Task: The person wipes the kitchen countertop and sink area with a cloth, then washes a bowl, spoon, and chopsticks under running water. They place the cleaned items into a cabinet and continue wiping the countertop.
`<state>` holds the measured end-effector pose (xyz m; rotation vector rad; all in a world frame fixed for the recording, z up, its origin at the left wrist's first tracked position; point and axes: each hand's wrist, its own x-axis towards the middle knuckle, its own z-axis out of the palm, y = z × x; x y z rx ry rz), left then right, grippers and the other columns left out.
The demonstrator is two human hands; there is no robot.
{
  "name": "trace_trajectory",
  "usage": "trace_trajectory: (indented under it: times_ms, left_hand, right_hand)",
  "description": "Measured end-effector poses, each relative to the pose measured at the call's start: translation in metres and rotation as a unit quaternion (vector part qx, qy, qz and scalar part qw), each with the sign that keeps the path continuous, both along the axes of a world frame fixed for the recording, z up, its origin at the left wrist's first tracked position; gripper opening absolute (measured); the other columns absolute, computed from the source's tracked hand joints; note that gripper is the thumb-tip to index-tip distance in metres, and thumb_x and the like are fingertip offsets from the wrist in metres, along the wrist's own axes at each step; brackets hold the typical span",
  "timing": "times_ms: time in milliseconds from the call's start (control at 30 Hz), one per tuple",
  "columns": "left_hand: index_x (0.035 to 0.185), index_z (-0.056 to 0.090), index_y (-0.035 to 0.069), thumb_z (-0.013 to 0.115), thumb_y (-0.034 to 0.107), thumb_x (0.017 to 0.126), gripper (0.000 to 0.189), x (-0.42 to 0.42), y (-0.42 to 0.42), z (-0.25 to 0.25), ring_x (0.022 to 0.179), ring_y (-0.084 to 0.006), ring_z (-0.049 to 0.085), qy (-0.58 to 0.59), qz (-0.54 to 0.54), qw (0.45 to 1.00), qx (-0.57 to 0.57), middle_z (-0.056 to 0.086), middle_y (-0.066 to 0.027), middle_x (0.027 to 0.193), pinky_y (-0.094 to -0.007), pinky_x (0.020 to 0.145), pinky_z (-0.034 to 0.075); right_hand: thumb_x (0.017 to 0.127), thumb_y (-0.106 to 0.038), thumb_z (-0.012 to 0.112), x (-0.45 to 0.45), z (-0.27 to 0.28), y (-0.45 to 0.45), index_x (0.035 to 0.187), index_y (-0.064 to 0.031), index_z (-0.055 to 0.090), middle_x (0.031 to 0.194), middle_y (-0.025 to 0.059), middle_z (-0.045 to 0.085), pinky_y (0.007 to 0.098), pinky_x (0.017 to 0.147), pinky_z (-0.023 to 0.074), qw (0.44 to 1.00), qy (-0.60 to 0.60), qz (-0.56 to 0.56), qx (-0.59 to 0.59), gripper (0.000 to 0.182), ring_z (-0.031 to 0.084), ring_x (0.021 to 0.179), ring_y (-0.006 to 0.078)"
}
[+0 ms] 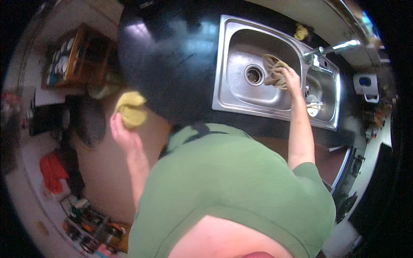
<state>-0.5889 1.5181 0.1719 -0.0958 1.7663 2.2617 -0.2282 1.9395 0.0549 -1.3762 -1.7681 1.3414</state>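
My left hand [124, 130] holds a yellow cloth [130, 109], raised over the floor to the left of the dark countertop [174, 58]. A brownish-grey cloth [275, 72] with a pale edge is gripped in my right hand [292, 80], above the large bowl of the stainless steel double sink [248, 96]. That cloth hangs just right of the drain [254, 75]. The smaller bowl on the right contains a white dish [312, 106] and other small items, hard to make out.
The faucet [322, 51] stands behind the sink, with a yellow crumpled item [300, 32] near the back edge. A white appliance [366, 84] is at the right. On the left are a wooden rack [75, 58] with dishes and a dark chair [88, 119].
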Motion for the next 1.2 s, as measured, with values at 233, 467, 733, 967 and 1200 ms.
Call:
trace_trajectory:
  times_ms: [233,467,733,967,1200]
  left_hand:
    - [0.130,0.038,0.002,0.041,0.023,0.096,0.040,0.003,0.052,0.021,0.117,-0.0239,0.045,0.085,-0.221,0.968,-0.087,0.045,-0.0106,0.129,-0.0382,0.095,0.040]
    - [0.125,0.045,0.002,0.038,0.024,0.096,0.037,0.000,0.057,0.004,0.114,-0.0224,0.047,0.028,-0.267,0.959,-0.094,0.047,-0.0104,0.129,-0.0340,0.087,0.042]
    - [0.115,0.051,0.003,0.043,0.019,0.095,0.027,0.007,0.055,0.006,0.094,-0.0163,0.057,-0.015,-0.239,0.964,-0.117,0.057,-0.0097,0.113,-0.0277,0.076,0.046]
    - [0.113,0.052,0.003,0.043,0.022,0.095,0.027,0.007,0.054,-0.004,0.086,-0.0139,0.057,-0.029,-0.261,0.959,-0.104,0.058,-0.0075,0.106,-0.0262,0.074,0.045]
    - [0.111,0.052,0.002,0.044,0.021,0.095,0.027,0.010,0.074,0.003,0.083,-0.0148,0.058,-0.019,-0.286,0.954,-0.085,0.059,-0.0083,0.101,-0.0259,0.072,0.046]
  right_hand:
    - [0.088,-0.018,0.054,-0.017,0.020,-0.004,0.105,0.0000,0.058,0.095,0.0082,0.063,0.0292,0.075,0.0477,0.957,0.221,-0.099,-0.157,0.025,0.061,0.085,0.0162]
    - [0.086,-0.015,0.055,-0.022,0.042,0.006,0.107,0.0007,0.058,0.099,0.0091,0.063,0.0301,0.079,0.0485,0.949,0.262,-0.116,-0.133,0.026,0.061,0.088,0.0170]
    - [0.078,-0.022,0.063,-0.027,0.028,0.010,0.097,-0.0002,0.062,0.089,0.0102,0.065,0.0297,0.075,0.0470,0.992,0.012,-0.128,0.006,0.029,0.061,0.083,0.0189]
    - [0.078,-0.033,0.057,0.058,0.087,0.040,0.134,-0.0098,0.030,0.094,0.0231,0.062,0.0417,0.075,0.0482,0.885,-0.175,-0.315,0.294,0.067,0.062,0.084,0.0354]
    - [0.080,-0.044,0.052,0.102,0.122,0.068,0.122,-0.0178,0.051,0.112,0.0158,0.059,0.0424,0.088,0.0436,0.864,-0.422,-0.235,0.144,0.050,0.055,0.105,0.0348]
